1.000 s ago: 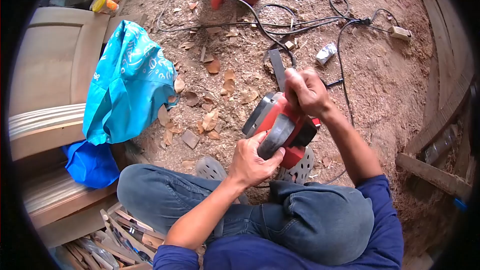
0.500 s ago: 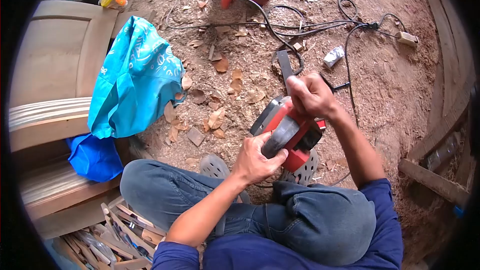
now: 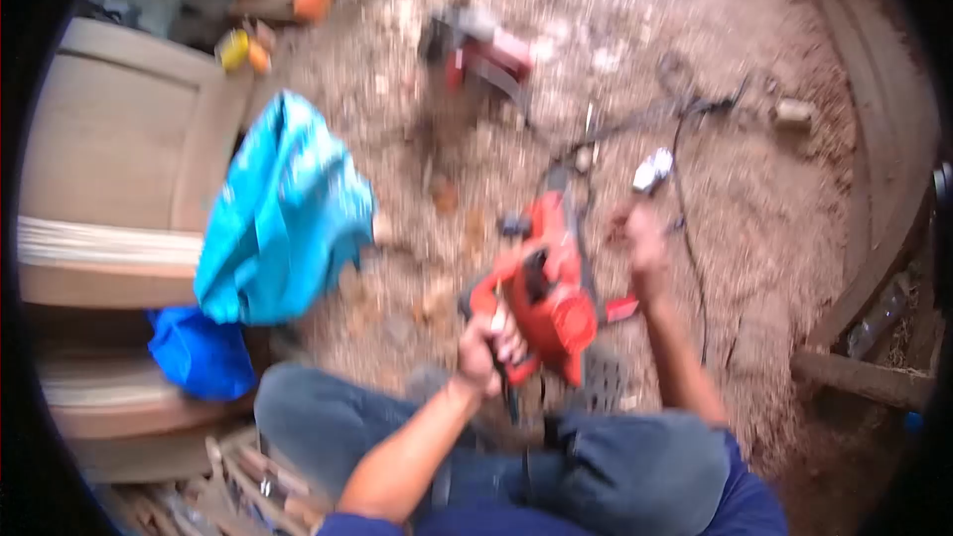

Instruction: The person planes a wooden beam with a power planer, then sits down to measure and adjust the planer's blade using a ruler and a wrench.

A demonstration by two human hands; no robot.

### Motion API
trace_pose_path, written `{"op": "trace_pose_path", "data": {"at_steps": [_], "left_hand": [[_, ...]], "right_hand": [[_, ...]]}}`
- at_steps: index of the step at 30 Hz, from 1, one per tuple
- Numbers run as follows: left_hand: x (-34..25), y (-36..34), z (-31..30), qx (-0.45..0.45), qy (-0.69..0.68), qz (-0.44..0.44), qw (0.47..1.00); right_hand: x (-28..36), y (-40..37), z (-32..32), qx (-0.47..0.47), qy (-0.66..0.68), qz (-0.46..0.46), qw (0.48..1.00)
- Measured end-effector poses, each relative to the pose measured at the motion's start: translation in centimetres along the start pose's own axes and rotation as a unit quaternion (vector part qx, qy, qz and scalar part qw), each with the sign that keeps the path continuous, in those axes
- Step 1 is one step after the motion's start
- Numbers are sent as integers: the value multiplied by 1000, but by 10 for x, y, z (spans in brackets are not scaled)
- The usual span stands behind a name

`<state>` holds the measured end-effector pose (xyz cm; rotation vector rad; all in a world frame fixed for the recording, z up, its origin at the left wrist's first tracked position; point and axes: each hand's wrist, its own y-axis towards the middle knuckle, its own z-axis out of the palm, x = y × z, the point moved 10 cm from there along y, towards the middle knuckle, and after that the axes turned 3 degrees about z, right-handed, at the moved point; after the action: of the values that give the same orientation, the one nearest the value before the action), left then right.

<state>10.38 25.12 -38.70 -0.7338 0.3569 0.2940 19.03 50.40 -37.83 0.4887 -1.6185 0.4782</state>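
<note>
Toward the near edge of the shavings-strewn floor, just beyond the knees of the jeans, a red power tool is held up at a tilt over a grey perforated clog. The left hand has its fingers wrapped around the handle on the tool's left side, clamped on it. The right hand is raised just to the right of the tool, apart from its body; it is too blurred to tell whether its fingers are spread or curled. Beside the right wrist, a small red piece shows, though whether it belongs to the tool cannot be told. Just beyond the right hand lies a shiny silver packet, near a dark cord that runs toward the floor's far right corner, where a pale block sits. Near the far edge rests a second red machine, blurred. Along the left edge stand wooden panels, with a turquoise cloth draped at their corner and a blue cloth below it. Wood offcuts are heaped at the near left corner.
</note>
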Motion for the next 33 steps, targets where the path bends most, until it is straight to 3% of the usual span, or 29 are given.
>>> {"op": "trace_pose_path", "data": {"at_steps": [1, 2, 3, 5, 9, 10, 14, 15, 17, 19, 20, 23, 24, 26, 29, 31, 32, 33], "left_hand": [[-1, 3, -2, 2, -6, 4, 1000], [-3, 5, -3, 4, -9, 18, 1000], [-2, 9, -10, 19, -46, 13, 999], [-4, 15, -18, 10, -73, 24, 997], [-8, 27, -28, -4, -104, 12, 994], [-7, 29, -30, -9, -109, 7, 994], [-5, 34, -51, -49, -103, 13, 993], [-4, 35, -59, -71, -84, 22, 994], [0, 42, -86, -129, -4, 39, 991], [3, 37, -120, -251, 150, 65, 954], [7, 37, -119, -249, 151, 63, 955], [-17, 8, -124, -358, 253, 197, 877], [-31, 0, -90, -326, 245, 228, 884], [-37, 10, -79, -301, 289, 237, 877], [-39, 27, -87, -280, 388, 260, 839], [-39, 28, -77, -258, 374, 253, 854], [-39, 33, -82, -238, 381, 265, 853], [-37, 37, -93, -224, 390, 268, 852]], "right_hand": [[-30, -14, 16, 67, 11, 46, 997], [-100, -52, 40, 121, 181, 253, 943], [-125, -79, 50, 36, 219, 305, 926], [-125, -125, 85, 136, 363, 373, 843], [-68, -161, 116, 304, 350, 348, 815], [-69, -164, 119, 309, 389, 383, 779], [-40, -146, 122, 383, 279, 319, 821], [-46, -149, 127, 384, 280, 316, 821], [-53, -140, 126, 353, 239, 240, 872], [-62, -137, 121, 326, 167, 228, 902], [-63, -134, 120, 318, 119, 219, 915], [-82, -135, 126, 301, 25, 216, 929], [-91, -135, 129, 266, -9, 189, 945], [-81, -135, 133, 241, -103, 148, 954], [-96, -141, 135, 206, -165, 165, 950], [-64, -129, 137, 218, -64, 64, 972], [-35, -122, 132, 246, -19, 64, 967], [-22, -118, 119, 311, -117, 167, 928]]}}
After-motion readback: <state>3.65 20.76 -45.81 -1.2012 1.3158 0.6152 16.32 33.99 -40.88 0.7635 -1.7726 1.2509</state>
